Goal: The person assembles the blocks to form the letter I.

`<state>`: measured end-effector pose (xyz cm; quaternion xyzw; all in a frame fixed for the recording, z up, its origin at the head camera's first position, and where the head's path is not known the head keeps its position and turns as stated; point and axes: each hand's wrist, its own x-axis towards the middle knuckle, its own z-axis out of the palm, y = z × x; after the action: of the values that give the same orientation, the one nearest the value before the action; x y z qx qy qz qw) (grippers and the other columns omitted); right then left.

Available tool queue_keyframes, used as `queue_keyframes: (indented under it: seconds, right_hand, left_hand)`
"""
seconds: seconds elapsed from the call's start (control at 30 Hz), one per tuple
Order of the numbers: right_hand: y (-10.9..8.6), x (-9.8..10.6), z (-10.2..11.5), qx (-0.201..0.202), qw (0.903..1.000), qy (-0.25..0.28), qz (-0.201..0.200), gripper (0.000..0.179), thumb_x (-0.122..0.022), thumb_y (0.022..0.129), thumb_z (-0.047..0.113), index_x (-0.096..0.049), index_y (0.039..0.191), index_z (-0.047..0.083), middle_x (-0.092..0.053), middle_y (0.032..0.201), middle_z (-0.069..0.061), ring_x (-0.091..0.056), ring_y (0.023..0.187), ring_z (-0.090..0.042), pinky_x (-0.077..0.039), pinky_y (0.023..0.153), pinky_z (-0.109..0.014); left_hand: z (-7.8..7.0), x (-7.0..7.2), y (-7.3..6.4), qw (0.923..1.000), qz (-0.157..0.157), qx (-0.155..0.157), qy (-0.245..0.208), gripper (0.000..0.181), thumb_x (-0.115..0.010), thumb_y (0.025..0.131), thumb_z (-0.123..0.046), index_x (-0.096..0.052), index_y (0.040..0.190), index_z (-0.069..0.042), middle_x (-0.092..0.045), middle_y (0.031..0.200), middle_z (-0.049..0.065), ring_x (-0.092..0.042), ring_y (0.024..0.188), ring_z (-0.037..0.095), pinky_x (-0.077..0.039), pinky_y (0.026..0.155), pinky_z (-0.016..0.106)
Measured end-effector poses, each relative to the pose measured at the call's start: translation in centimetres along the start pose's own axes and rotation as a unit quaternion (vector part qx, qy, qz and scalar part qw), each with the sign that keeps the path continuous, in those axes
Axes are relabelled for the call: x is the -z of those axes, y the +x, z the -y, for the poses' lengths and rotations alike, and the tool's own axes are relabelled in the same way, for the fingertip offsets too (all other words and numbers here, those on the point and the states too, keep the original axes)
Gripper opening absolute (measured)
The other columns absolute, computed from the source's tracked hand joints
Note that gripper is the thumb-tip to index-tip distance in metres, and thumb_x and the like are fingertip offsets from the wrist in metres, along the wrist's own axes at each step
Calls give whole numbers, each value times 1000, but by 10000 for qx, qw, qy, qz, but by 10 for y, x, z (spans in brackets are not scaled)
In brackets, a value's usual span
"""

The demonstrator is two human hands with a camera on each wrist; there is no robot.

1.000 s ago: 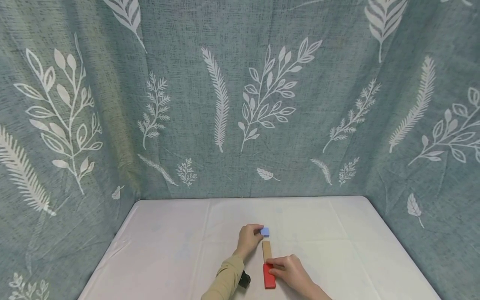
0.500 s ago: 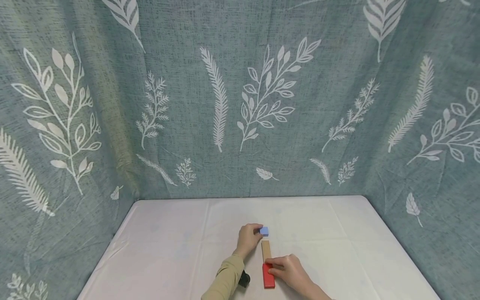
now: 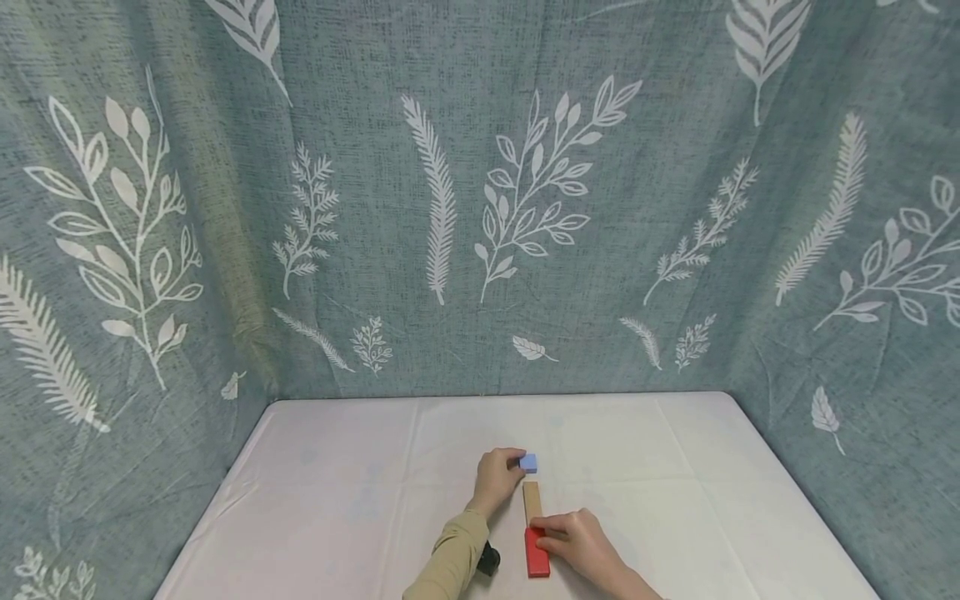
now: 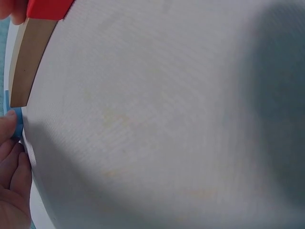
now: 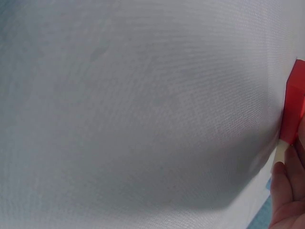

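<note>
Three blocks lie in a line running away from me on the white table. Farthest is a small blue block (image 3: 528,463), pinched between the thumb and fingers of my left hand (image 3: 497,483). A long tan wooden block (image 3: 532,500) sits in the middle, its far end a small gap short of the blue one in the head view. Nearest is a red block (image 3: 537,562); my right hand (image 3: 587,543) grips it by its far end, where it meets the wooden block. In the left wrist view the red block (image 4: 47,8) adjoins the wooden block (image 4: 31,62).
A small black object (image 3: 489,560) shows beside my left sleeve (image 3: 453,550), partly hidden by it. White cloth covers the table (image 3: 337,483). A green curtain (image 3: 360,208) with white leaf patterns stands behind and at both sides.
</note>
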<state>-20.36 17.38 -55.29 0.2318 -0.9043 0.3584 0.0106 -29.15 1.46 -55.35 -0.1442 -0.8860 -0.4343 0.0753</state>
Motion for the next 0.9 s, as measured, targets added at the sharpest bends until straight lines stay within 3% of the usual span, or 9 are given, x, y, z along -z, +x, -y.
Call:
queue_keyframes:
  seconds: [0.67,0.9]
  right_hand:
    - [1,-2,-2,4,10000,36,18,27,-73,81,18,-73,104,5,-74,101,-6,-68,99,-15,-58,77,-23]
    - [0,-1,-2,43,10000,27,4,27,-73,81,18,-73,105,4,-73,101,-7,-69,99,-17,-59,77,-24]
  left_hand:
    - [4,0,0,9996,52,107,-272,30,-69,76,2,-69,106,6,-70,108,20,-64,106,36,-52,92,49]
    - [5,0,-1,9986,89,290,-435,35,-69,78,-1,-65,113,6,-66,115,22,-61,111,37,-49,97,48]
